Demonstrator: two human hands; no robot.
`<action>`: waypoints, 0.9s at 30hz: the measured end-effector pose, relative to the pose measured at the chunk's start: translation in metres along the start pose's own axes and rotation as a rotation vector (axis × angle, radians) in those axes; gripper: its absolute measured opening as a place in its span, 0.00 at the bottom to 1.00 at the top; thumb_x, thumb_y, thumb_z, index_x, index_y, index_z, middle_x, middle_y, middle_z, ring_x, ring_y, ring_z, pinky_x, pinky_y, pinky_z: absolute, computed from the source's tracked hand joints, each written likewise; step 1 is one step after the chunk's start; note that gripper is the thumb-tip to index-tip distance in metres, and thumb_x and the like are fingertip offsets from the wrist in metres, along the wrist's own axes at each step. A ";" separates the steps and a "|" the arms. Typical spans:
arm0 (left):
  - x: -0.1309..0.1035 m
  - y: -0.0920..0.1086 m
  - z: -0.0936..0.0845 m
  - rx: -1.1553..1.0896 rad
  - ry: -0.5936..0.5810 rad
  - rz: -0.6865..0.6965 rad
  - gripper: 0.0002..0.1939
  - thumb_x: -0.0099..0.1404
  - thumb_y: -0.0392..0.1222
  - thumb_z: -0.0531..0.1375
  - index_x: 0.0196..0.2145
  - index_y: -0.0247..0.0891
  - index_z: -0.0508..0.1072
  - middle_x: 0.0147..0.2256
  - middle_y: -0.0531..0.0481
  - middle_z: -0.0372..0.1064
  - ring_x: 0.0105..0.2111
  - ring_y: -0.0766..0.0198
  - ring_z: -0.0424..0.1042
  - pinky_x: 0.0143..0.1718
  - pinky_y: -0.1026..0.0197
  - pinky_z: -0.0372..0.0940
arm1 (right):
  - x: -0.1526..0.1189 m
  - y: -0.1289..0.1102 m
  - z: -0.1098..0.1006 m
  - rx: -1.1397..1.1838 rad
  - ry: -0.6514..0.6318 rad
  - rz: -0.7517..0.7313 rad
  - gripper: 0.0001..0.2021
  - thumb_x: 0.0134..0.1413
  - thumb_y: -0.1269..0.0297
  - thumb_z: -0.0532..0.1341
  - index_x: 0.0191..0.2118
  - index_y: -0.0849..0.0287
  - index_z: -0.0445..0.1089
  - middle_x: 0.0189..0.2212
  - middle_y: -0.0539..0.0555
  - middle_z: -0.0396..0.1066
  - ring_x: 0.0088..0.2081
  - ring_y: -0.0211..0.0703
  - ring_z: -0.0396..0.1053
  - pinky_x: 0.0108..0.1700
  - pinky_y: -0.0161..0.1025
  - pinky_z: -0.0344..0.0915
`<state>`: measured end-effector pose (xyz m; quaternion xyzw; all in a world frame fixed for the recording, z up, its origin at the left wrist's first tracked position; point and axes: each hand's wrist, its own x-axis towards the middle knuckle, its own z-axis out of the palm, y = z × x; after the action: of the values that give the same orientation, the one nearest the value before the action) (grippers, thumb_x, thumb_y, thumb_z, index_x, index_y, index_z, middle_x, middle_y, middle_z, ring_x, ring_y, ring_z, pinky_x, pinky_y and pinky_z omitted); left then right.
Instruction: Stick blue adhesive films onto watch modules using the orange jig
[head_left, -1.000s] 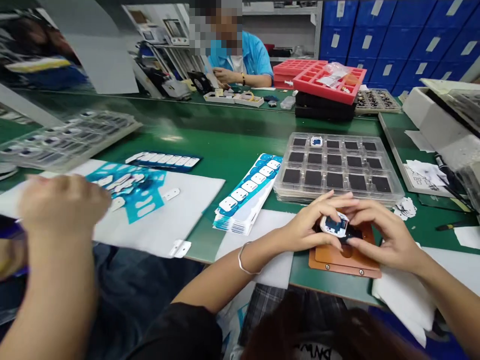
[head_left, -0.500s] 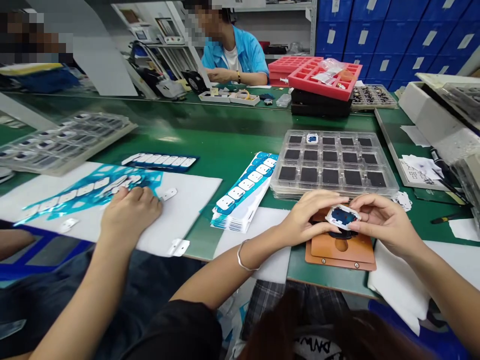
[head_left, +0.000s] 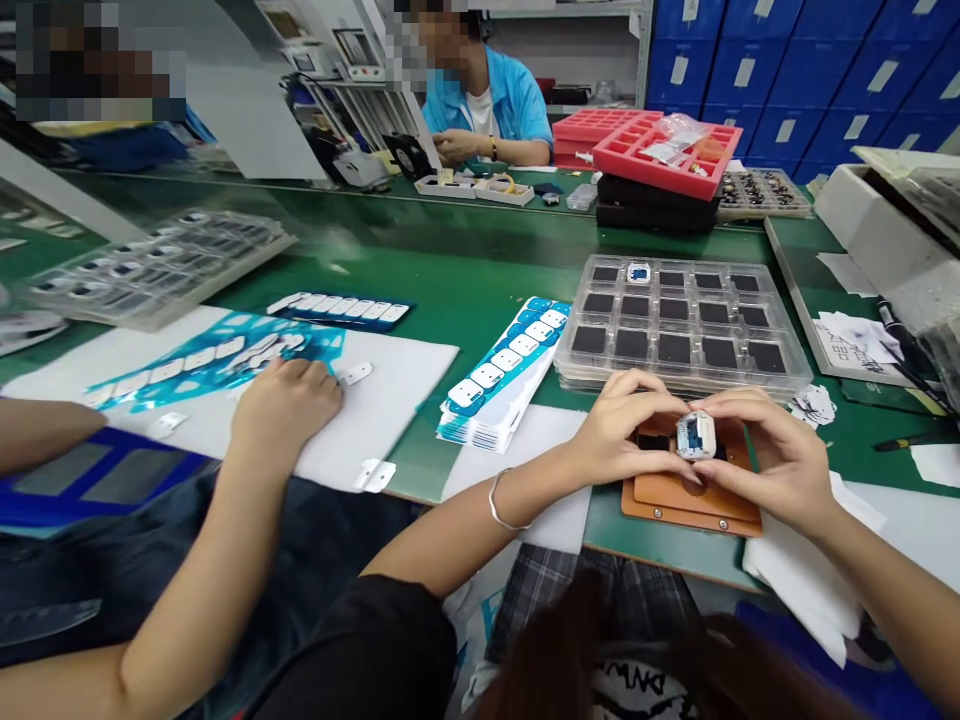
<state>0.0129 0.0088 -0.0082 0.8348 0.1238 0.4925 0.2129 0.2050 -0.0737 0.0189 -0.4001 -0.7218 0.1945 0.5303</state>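
Between my two hands is a small white-framed device part with a dark blue inside (head_left: 696,436), held up by its edges. My left hand (head_left: 634,428) pinches its left side with thumb and fingers. On its other side my right hand (head_left: 772,450) grips it the same way. Beneath them an orange fixture plate (head_left: 690,506) with screws lies at the table edge, partly covered by my hands. Behind my hands stands a clear compartment tray (head_left: 799,365) with dark pads, one compartment holding a similar white-and-blue part (head_left: 638,273).
Left of my arm lies a stack of blue-and-white sticker sheets (head_left: 510,355). A co-worker's hand (head_left: 289,405) rests on white foam (head_left: 420,365) with blue film. Red trays (head_left: 675,160) stand behind; across the table sits a person in blue (head_left: 517,95). White cloth (head_left: 806,590) hangs at right.
The part in my hands has turned from lying flatter to standing more upright, its face now angled differently. My fingers have shifted around it. The whole view has moved slightly.
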 end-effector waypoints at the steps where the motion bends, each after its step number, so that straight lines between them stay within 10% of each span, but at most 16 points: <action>1: 0.000 0.000 0.000 0.009 -0.002 0.019 0.29 0.55 0.64 0.67 0.44 0.37 0.75 0.37 0.43 0.77 0.39 0.55 0.73 0.44 0.52 0.66 | 0.001 0.001 -0.002 0.030 0.015 0.008 0.17 0.50 0.66 0.71 0.47 0.50 0.73 0.42 0.55 0.76 0.46 0.50 0.74 0.49 0.50 0.75; 9: 0.007 0.000 -0.016 0.045 -0.193 0.374 0.17 0.67 0.57 0.59 0.32 0.42 0.75 0.33 0.54 0.80 0.40 0.57 0.72 0.47 0.49 0.59 | 0.013 -0.003 -0.028 -0.242 -0.163 -0.039 0.14 0.53 0.65 0.68 0.47 0.52 0.73 0.41 0.56 0.76 0.41 0.46 0.75 0.42 0.43 0.75; 15: 0.010 0.001 -0.031 0.060 0.013 0.299 0.19 0.74 0.46 0.50 0.28 0.40 0.73 0.27 0.53 0.78 0.32 0.60 0.69 0.41 0.50 0.60 | 0.011 -0.007 -0.019 -0.415 -0.330 -0.146 0.11 0.55 0.66 0.65 0.45 0.56 0.73 0.38 0.54 0.79 0.39 0.45 0.76 0.40 0.43 0.74; 27: 0.009 -0.001 -0.029 0.090 0.003 0.250 0.22 0.75 0.43 0.47 0.25 0.40 0.71 0.25 0.54 0.77 0.32 0.61 0.67 0.41 0.51 0.58 | 0.008 -0.001 -0.013 -0.417 -0.319 -0.196 0.08 0.56 0.61 0.68 0.41 0.57 0.76 0.40 0.54 0.80 0.39 0.48 0.71 0.40 0.47 0.75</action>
<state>-0.0080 0.0197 0.0104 0.8517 0.0411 0.5104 0.1118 0.2153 -0.0703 0.0291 -0.3934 -0.8557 0.0500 0.3325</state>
